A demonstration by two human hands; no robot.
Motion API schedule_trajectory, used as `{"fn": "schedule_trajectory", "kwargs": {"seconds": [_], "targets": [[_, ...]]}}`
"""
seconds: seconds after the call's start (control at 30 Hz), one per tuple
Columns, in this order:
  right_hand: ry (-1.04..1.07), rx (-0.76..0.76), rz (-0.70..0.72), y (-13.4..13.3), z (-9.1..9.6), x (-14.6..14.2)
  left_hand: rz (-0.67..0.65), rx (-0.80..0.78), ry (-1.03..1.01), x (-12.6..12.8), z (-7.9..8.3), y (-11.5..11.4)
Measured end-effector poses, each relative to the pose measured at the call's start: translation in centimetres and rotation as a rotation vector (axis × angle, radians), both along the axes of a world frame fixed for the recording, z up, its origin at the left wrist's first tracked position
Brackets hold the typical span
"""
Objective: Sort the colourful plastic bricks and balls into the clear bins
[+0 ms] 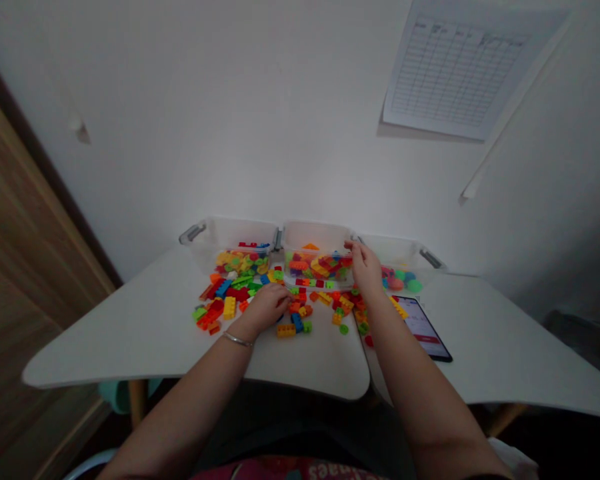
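My left hand (269, 307), with a bracelet on its wrist, is low over the loose toy building bricks, its fingers curled together. What lies in them, if anything, is hidden. Close by are a yellow brick (286, 331) and a blue brick (297, 323). My right hand (366, 267) is at the right end of the middle clear plastic bin (320, 235), fingertips bent inward over its rim. Its fingers look closed, but I cannot make out anything they hold. Mixed coloured bricks (320, 265) fill the lower part of that bin.
A left bin (240, 230) holds yellow and green pieces; a right bin (395, 247) holds rounded pieces. Loose bricks (213, 312) spread in front of them on the white table (130, 327). A tablet (427, 333) lies beside my right forearm. Behind stands a wall with a printed sheet (460, 73).
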State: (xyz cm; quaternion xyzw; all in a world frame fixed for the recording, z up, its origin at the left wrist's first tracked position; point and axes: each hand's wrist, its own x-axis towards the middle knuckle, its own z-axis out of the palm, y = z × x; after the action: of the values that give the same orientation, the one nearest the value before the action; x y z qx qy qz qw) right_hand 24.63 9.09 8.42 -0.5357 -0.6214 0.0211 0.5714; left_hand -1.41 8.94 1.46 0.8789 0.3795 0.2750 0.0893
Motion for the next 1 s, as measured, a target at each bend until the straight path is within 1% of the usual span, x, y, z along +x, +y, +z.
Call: {"fn": "schedule_trajectory", "kwargs": {"seconds": [0.1,0.17,0.27,0.33,0.4,0.47,0.53,0.73,0.93,1.0], "targets": [[0.066,0.028,0.022,-1.1,-0.4,-0.1,-0.001,0.004,0.001,0.0,-0.1,0.0],[0.026,0.036,0.023,-2.1,-1.0,-0.4,-0.001,0.006,0.001,0.0,-0.1,0.0],[-0.177,-0.001,0.038,-3.5,-2.4,-1.1,-0.006,0.008,0.001,0.1,-0.1,0.0],[-0.359,-0.084,0.045,-4.4,-3.6,-1.5,-0.007,0.007,0.000,0.1,-0.1,0.0],[-0.499,-0.180,0.013,-5.3,-4.7,-1.7,-0.007,0.006,-0.001,0.2,-0.1,0.0],[-0.569,-0.246,-0.025,-6.1,-5.6,-1.8,-0.007,0.006,-0.002,0.2,-0.1,0.1],[-0.600,-0.277,-0.047,-6.8,-6.3,-1.6,-0.004,0.005,-0.003,0.2,-0.2,0.1],[-0.666,-0.334,-0.064,-7.7,-7.0,-0.6,0.002,0.006,0.007,0.2,-0.3,0.1],[-0.686,-0.348,-0.098,-7.4,-7.0,-0.9,0.001,0.015,0.020,0.4,0.0,-0.1],[-0.670,-0.344,-0.084,-7.1,-7.1,-1.1,-0.003,0.020,0.021,0.5,0.1,-0.2]]}}
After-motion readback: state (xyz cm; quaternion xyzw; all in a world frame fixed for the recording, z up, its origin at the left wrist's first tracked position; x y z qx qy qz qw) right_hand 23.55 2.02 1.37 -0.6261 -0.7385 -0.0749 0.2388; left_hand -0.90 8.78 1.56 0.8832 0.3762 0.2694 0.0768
